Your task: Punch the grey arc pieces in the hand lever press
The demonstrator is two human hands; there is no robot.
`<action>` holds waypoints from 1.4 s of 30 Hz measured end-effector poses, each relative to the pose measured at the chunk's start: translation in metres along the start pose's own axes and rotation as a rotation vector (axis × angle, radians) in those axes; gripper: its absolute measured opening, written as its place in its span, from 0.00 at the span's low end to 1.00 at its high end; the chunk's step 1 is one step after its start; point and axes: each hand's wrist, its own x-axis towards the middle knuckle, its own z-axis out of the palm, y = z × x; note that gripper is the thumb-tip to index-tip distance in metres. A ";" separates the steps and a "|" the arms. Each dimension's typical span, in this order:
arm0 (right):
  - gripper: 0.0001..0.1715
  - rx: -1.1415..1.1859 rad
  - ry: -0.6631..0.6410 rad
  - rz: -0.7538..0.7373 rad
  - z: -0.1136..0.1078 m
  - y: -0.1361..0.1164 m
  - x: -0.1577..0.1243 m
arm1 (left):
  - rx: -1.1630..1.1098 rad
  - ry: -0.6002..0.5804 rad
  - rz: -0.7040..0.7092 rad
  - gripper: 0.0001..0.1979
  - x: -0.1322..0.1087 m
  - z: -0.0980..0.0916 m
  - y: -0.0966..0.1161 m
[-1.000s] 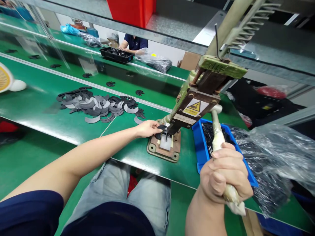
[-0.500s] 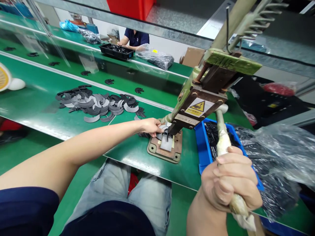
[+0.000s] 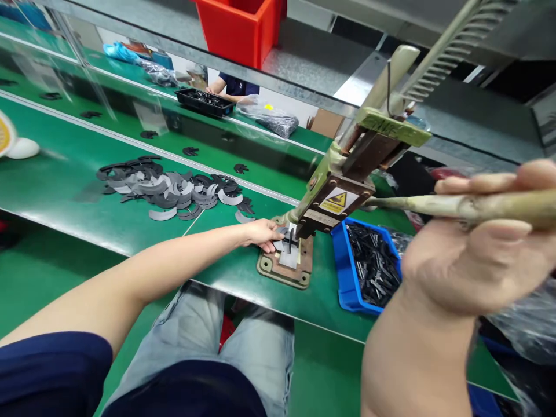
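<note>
My left hand (image 3: 262,233) pinches a grey crescent-shaped part (image 3: 283,237) on the base plate (image 3: 282,267) of a small hand press (image 3: 336,191), right under its punch. My right hand (image 3: 482,249) is wrapped around the press lever (image 3: 417,202), which lies nearly level and close to the camera. A pile of grey and black crescent parts (image 3: 174,188) lies on the green table to the left of the press.
A blue bin (image 3: 347,272) of small dark pins sits right of the press, with clear plastic bags (image 3: 530,324) beyond it. A red bin (image 3: 238,26) stands on the shelf above. Another person (image 3: 232,86) works at a black tray (image 3: 204,99) across the conveyor.
My right hand has swung the press lever up from its low, steep position to nearly level. The left hand has stayed at the press base with the part.
</note>
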 end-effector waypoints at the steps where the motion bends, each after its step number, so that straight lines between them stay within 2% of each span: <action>1: 0.35 0.016 -0.012 0.018 -0.002 0.001 0.001 | -0.015 0.017 0.039 0.17 -0.008 -0.001 -0.001; 3: 0.44 0.047 0.071 0.013 -0.005 0.007 -0.018 | -0.038 0.031 0.116 0.21 -0.029 -0.003 -0.003; 4: 0.44 0.035 0.132 0.013 -0.006 0.012 -0.038 | -0.046 0.021 0.152 0.22 -0.042 -0.004 -0.003; 5: 0.39 -0.023 0.189 0.075 -0.007 0.018 -0.063 | -0.053 -0.001 0.183 0.23 -0.056 -0.005 -0.003; 6: 0.35 -0.100 0.190 0.170 -0.006 0.023 -0.092 | -0.059 -0.030 0.210 0.25 -0.070 -0.006 -0.003; 8: 0.26 -0.063 -0.063 0.516 -0.001 0.031 -0.149 | -0.067 -0.086 0.256 0.26 -0.094 -0.005 -0.004; 9: 0.23 -0.017 -0.185 0.615 0.005 0.031 -0.175 | -0.070 -0.107 0.274 0.27 -0.105 -0.003 -0.005; 11: 0.23 0.049 -0.318 0.703 0.019 0.026 -0.213 | -0.071 -0.132 0.296 0.27 -0.119 0.003 -0.007; 13: 0.22 0.092 -0.356 0.729 0.035 0.017 -0.234 | -0.059 -0.142 0.293 0.27 -0.128 0.010 -0.009; 16: 0.16 0.106 -0.289 0.731 0.052 0.005 -0.243 | -0.030 -0.148 0.263 0.26 -0.136 0.017 -0.012; 19: 0.15 0.103 -0.223 0.713 0.059 -0.002 -0.244 | -0.024 -0.149 0.249 0.25 -0.140 0.020 -0.014; 22: 0.13 0.102 -0.201 0.705 0.060 -0.007 -0.247 | -0.081 -0.212 0.227 0.26 -0.141 0.019 -0.017; 26: 0.13 0.084 -0.203 0.697 0.057 -0.013 -0.251 | -0.222 -0.324 0.120 0.29 -0.136 0.021 -0.023; 29: 0.13 0.046 -0.209 0.678 0.056 -0.015 -0.253 | -0.252 -0.337 0.080 0.29 -0.131 0.025 -0.025; 33: 0.10 -0.017 -0.258 0.639 0.049 -0.010 -0.255 | -0.188 -0.331 0.113 0.28 -0.126 0.023 -0.021; 38: 0.11 -0.088 -0.463 0.534 0.027 0.000 -0.244 | 0.019 -0.204 0.195 0.26 -0.126 0.012 -0.016; 40: 0.11 -0.122 -0.533 0.474 0.020 0.002 -0.238 | 0.162 -0.030 0.296 0.22 -0.133 0.013 -0.014; 42: 0.10 -0.155 -0.576 0.419 0.017 0.003 -0.233 | 0.343 0.185 0.469 0.17 -0.142 0.018 -0.011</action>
